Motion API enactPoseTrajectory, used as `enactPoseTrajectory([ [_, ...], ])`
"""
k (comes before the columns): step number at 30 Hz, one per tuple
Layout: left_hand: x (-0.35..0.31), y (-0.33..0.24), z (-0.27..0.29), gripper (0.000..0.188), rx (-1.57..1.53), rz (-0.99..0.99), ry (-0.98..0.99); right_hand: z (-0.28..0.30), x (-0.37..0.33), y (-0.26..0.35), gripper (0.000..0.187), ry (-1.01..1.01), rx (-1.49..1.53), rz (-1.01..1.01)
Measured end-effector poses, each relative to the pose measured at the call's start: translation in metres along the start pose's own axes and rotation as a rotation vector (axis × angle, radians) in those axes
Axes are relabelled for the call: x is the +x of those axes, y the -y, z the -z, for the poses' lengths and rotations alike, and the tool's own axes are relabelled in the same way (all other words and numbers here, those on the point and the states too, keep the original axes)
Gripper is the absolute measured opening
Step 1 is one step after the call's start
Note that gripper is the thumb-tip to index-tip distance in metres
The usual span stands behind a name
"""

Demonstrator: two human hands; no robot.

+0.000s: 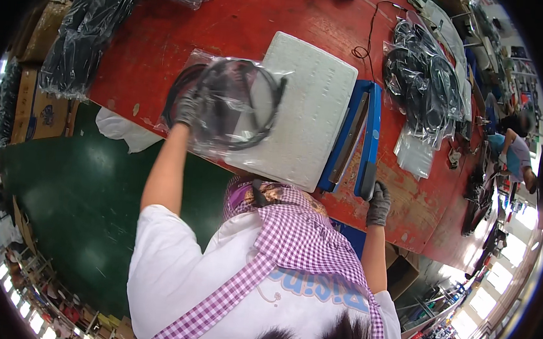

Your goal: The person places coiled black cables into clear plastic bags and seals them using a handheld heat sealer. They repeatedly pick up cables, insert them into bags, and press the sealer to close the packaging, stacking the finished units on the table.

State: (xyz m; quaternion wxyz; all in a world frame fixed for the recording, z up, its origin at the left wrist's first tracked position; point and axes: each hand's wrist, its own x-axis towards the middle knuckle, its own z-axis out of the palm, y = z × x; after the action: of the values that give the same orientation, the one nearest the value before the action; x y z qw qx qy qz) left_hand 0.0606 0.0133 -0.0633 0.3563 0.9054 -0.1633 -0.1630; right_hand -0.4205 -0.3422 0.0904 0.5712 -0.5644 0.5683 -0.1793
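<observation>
My left hand point(189, 108), in a grey glove, grips the left side of a clear plastic bag point(228, 121) with a coiled black hose or cable point(273, 111) inside. The bag lies partly over a white foam board point(312, 104) and partly over the red table. Right of the board stands a blue bag sealer point(345, 139), its long arm point(371, 138) raised apart from the base. My right hand point(379, 204), gloved in grey too, is closed at the black near end of that arm. Its fingertips are partly hidden.
Several bagged black coils point(421, 73) are piled on the red table point(255, 15) at the right, above some flat clear bags point(415, 154). More black bagged goods point(91, 34) hang over the left edge. A thin black cord point(369, 42) runs behind the sealer. Far right, another person point(518, 148) bends over.
</observation>
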Motion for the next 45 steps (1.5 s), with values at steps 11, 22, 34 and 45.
enactPoseTrajectory([
  [11, 0.024, 0.04, 0.072, 0.038, 0.136, 0.159, -0.02, -0.005, -0.01, -0.021, 0.026, 0.036, -0.285, -0.051],
  [22, -0.088, -0.267, 0.05, 0.03, -0.869, -0.36, 0.371, 0.026, 0.041, -0.029, 0.03, 0.166, 0.148, -0.268],
  [34, -0.218, -0.566, -0.02, 0.016, -1.227, -1.044, 2.026, 0.077, 0.255, -0.001, 0.056, -0.169, 1.024, -0.585],
  [45, -0.188, -0.587, -0.073, 0.023, -1.283, -0.805, 1.454, 0.091, 0.381, 0.035, 0.041, 0.239, 1.167, -0.356],
])
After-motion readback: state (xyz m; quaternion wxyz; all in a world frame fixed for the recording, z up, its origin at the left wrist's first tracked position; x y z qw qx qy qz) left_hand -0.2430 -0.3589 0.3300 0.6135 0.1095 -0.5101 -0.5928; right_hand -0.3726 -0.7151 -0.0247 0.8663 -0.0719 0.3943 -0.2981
